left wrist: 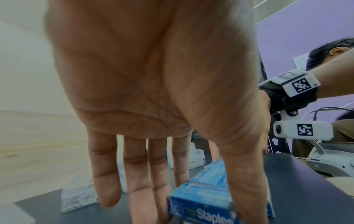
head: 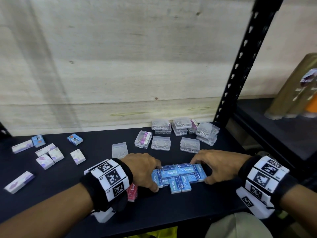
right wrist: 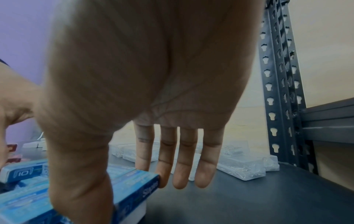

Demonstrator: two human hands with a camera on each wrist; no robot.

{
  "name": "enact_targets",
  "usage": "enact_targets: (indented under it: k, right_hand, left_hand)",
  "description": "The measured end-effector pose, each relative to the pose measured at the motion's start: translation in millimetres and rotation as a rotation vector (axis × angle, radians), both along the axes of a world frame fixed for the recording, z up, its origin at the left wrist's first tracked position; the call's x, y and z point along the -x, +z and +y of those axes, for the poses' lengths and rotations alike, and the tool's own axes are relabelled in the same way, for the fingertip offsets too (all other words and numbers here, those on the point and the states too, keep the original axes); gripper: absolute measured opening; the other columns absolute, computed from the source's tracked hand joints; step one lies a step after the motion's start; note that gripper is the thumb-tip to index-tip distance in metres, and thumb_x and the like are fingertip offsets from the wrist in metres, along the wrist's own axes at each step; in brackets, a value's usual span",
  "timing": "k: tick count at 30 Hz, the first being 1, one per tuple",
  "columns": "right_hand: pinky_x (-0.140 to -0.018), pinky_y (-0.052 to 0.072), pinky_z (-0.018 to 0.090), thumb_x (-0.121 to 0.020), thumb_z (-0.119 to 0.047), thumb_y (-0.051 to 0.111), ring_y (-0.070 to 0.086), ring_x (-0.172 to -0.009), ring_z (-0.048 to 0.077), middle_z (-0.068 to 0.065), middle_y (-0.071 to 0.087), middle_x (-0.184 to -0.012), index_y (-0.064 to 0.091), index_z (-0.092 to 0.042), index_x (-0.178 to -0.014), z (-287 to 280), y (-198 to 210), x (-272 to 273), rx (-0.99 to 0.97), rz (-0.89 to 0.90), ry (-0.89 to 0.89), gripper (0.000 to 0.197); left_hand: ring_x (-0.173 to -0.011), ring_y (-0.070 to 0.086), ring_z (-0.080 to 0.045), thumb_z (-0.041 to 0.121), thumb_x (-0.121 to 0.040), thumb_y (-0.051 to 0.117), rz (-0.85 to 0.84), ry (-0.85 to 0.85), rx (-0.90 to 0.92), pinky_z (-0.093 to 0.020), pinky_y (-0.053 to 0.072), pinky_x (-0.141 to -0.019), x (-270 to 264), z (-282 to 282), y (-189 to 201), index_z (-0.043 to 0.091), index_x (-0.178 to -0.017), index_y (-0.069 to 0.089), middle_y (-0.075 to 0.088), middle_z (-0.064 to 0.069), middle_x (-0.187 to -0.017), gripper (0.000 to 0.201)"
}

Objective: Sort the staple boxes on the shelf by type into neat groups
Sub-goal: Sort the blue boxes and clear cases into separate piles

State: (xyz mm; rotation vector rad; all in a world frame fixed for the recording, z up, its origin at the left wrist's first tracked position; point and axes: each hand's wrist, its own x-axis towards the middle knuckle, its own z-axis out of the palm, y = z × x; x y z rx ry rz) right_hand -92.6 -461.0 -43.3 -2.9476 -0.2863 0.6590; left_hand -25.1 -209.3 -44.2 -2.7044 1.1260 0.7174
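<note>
nearest to me, my left hand (head: 143, 170) and my right hand (head: 214, 164) bracket the cluster of small blue cardboard staple boxes (head: 178, 176) near the front of the flat black shelf board (head: 96, 170). the left hand has its fingers nearly straight and spread, thumb on the near face of the end box (left wrist: 201, 207) and fingertips behind it. the right hand mirrors this, with straight fingers down at the far right corner of the pile (right wrist: 134, 186) and the thumb on the near side. neither hand wraps round a box; i judge they press inward from both ends to square the blue group, since some boxes lie crosswise and two stick out toward me.

just by my left wrist lies a small red cardboard staple box (head: 132, 192), half hidden, probably waiting for a group of its own. further left, well apart from the blue pile, the white and lilac cardboard boxes (head: 49, 156) lie scattered at loose angles, with two blue barcode-printed boxes (head: 74, 139) beyond them; these look unsorted.

behind the hands the clear plastic hinged cases of metal clips (head: 180, 133) are partly stacked near the pale wooden back panel (head: 120, 66), beside the black slotted steel upright (head: 243, 62). the task seems about midway.
</note>
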Motion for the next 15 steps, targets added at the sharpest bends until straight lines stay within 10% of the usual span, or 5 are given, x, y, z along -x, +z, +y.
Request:
enact_targets:
  k: [15]
  right_hand:
    - [-0.105, 0.043, 0.032, -0.084, -0.046, 0.073, 0.049, -0.121, 0.01, -0.009, 0.048, -0.136, 0.041, -0.033, -0.143, 17, 19, -11, 0.044, 0.022, 0.011, 0.069]
  left_hand:
    - [-0.118, 0.053, -0.017, 0.064, -0.079, 0.065, 0.004, 0.048, 0.07, -0.04, 0.047, -0.099, -5, 21, 18, 0.032, -0.141, 0.041, 0.053, 0.007, -0.134, 0.075]
